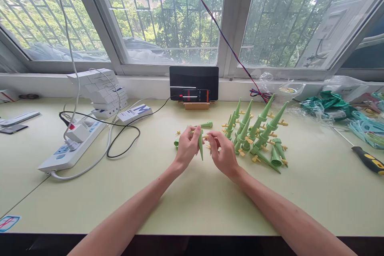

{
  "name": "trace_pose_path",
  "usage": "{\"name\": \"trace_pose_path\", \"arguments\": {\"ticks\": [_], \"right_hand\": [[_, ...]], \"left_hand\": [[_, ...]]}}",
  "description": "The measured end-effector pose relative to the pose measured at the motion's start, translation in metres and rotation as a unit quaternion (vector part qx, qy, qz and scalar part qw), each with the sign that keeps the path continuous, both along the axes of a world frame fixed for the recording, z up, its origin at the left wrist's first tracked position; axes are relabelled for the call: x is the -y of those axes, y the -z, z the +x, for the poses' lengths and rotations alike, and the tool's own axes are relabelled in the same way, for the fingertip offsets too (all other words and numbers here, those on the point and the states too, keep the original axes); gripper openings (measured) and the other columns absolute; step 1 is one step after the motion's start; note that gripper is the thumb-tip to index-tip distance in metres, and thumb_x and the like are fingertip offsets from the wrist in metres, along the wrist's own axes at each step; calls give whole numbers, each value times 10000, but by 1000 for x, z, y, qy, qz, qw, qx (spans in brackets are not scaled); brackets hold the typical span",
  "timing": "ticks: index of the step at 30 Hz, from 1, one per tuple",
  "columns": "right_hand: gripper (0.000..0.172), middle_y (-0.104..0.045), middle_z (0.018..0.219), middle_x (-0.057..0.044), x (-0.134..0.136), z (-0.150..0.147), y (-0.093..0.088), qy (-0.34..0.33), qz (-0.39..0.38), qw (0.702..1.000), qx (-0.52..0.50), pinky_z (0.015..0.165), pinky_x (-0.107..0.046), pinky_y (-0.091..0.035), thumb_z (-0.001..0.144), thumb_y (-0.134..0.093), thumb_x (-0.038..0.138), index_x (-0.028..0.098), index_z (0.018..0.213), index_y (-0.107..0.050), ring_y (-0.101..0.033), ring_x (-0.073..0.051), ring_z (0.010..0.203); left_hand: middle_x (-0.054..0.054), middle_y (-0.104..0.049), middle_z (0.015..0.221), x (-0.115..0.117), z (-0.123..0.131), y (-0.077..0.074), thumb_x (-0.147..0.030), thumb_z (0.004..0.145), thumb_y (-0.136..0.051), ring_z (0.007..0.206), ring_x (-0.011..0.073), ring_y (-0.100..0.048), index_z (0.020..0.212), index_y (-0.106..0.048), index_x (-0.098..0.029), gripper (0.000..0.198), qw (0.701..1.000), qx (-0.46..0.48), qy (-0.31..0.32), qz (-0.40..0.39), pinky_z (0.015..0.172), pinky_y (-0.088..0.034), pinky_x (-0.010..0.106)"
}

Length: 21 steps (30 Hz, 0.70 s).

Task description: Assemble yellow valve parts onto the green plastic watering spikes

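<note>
Table (192,208) near edge lies under both forearms. At table centre, left hand (186,147) pinches a green cone (200,150), tip down. Right hand (223,153) pinches a small yellow piece (206,137) at its side. Probably best to hold the cone steady and push straight. Cone pile (258,138) is just right, power strip (72,146) well left, with bare room nearer.

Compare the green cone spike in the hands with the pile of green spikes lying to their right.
The green plastic cone spike is single and held up, gripped by the left hand with the right hand at its wide end; the pile of green spikes lies loose on the pale green table. The held spike's tip points toward the person; the pile's tips mostly point away. Both share the same green tapered shape.
</note>
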State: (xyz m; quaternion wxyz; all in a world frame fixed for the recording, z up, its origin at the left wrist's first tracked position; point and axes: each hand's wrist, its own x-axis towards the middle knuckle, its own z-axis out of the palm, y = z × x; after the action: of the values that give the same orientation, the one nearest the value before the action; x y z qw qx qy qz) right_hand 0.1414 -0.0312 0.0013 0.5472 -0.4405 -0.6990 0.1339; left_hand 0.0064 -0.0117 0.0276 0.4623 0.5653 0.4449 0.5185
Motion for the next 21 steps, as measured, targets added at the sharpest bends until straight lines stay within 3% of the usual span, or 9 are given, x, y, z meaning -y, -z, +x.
{"name": "trace_pose_path", "arguments": {"ticks": [12,21], "right_hand": [[233,-653,762,-16,-1,1,1,-2,-14,1000,-13,570,-241,-472,1012,-418,345,195,990,-596,-567,-112,547],[182,-656,768,-16,-3,2,0,-17,14,999,-26,539,-251,-452,991,-479,319,195,975,-611,-556,-110,519]], "left_hand": [[-28,-607,584,-2,0,4,-586,889,-535,318,48,-380,819,-502,-189,404,1000,-2,21,1,351,-300,199],[-53,-536,460,-2,0,2,-565,881,-568,328,59,-375,820,-519,-181,393,1000,-1,17,0,372,-318,195]]}}
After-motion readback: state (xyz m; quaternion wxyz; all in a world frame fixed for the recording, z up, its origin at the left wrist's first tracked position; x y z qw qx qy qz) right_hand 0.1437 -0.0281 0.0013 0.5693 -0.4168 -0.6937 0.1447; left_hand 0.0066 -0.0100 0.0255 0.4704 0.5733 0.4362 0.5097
